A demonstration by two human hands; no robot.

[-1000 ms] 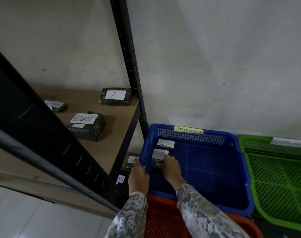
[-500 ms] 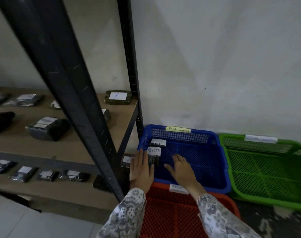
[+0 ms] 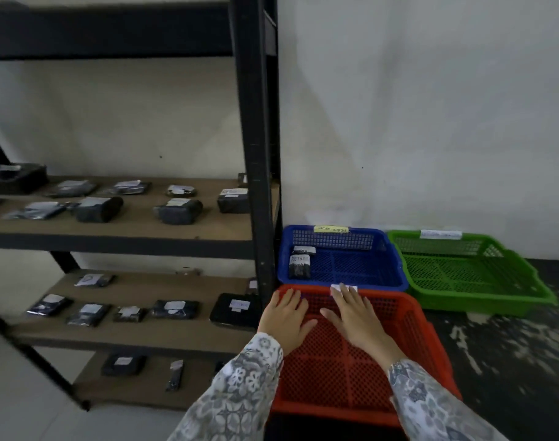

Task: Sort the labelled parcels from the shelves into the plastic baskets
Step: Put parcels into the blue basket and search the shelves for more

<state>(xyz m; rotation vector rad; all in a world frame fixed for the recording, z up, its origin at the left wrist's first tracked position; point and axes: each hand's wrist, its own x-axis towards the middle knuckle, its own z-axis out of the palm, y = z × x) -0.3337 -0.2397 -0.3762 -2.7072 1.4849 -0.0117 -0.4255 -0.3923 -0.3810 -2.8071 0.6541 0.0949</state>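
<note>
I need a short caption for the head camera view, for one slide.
Both open hands, left and right, over the red basket; two parcels in the blue basket.

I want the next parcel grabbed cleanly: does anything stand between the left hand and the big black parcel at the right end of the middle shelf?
Nothing visible does. The left hand, open over the red basket, is just right of the big black parcel; the rack's black upright stands behind that gap.

Head view, down over baskets (image 3: 342, 275)

Storeroom, dark metal shelving (image 3: 256, 128) with labelled parcels (image 3: 178, 211), blue (image 3: 396, 259), green (image 3: 526, 281), red (image 3: 431, 338) baskets on floor, bare wall (image 3: 431, 106)
</note>
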